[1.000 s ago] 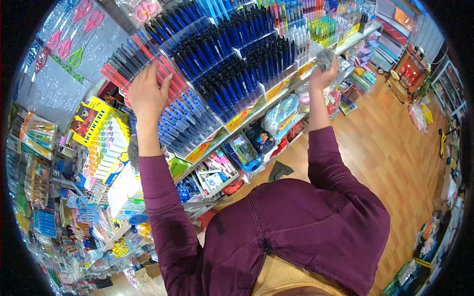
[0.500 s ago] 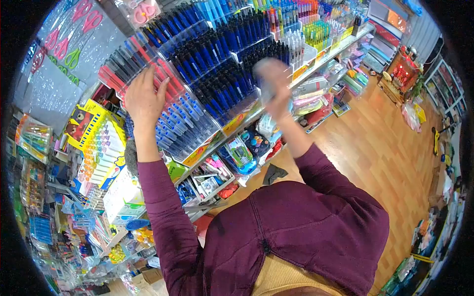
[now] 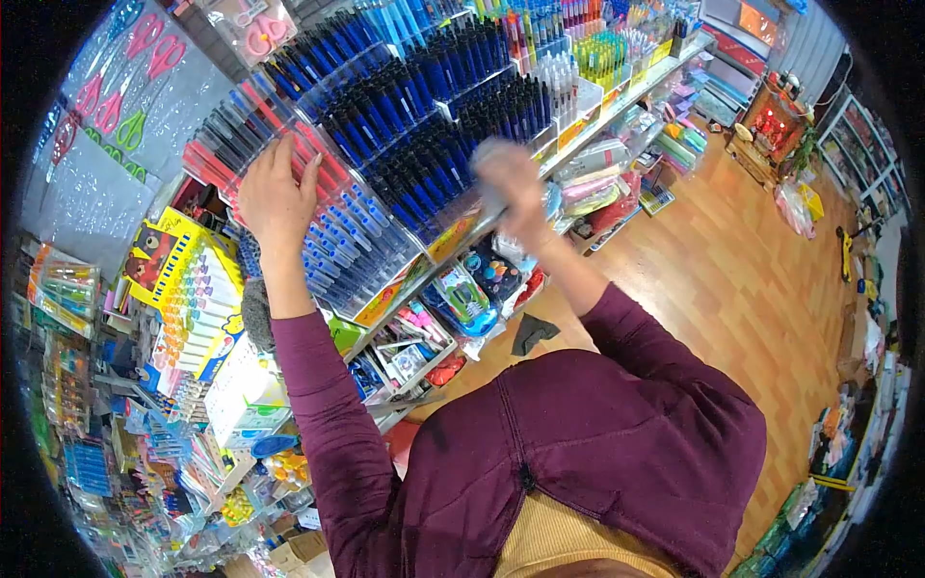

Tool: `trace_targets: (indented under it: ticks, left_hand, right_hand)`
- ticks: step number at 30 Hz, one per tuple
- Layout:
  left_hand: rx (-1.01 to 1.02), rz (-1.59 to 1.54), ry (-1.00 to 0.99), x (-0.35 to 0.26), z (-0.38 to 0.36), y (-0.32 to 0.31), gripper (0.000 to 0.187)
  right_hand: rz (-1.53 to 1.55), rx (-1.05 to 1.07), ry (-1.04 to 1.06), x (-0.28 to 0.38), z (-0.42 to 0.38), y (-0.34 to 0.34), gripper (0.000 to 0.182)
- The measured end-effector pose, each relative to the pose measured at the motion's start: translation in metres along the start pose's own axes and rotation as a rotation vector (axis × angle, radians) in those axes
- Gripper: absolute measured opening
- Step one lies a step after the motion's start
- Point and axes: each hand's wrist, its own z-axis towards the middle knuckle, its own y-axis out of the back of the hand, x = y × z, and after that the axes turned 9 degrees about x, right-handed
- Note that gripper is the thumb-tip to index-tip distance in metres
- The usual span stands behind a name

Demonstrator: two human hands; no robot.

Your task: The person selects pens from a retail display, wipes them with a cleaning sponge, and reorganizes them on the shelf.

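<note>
My left hand [image 3: 277,197] lies open and flat on the pen rack [image 3: 385,154], holding nothing. My right hand [image 3: 511,183] is blurred at its front edge; I cannot tell its grip.

Packed pen trays [image 3: 385,144] wall the front, while open wooden floor [image 3: 732,289] lies free to the right.

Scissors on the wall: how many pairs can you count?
5: pink scissors top centre; three pink and one green on the grey panel. More may be hidden.
</note>
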Motion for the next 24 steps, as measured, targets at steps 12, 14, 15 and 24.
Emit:
trace_targets:
  ticks: [12,14,15,24]
  left_hand:
    - [-0.063,0.0,-0.041,0.002,-0.001,-0.007,0.045]
    - [-0.064,-0.008,-0.052,0.005,0.0,-0.007,0.044]
    - [-0.086,0.006,-0.068,0.007,0.0,-0.008,0.044]
    - [-0.006,0.053,-0.03,0.008,0.002,-0.005,0.047]
  right_hand:
    - [0.194,0.289,-0.21,0.061,-0.073,-0.05,0.054]
    - [0.269,0.311,-0.104,0.052,-0.074,-0.041,0.049]
    - [0.117,0.262,-0.112,0.039,-0.066,-0.028,0.046]
    - [-0.148,-0.184,-0.575,-0.016,-0.059,-0.06,0.064]
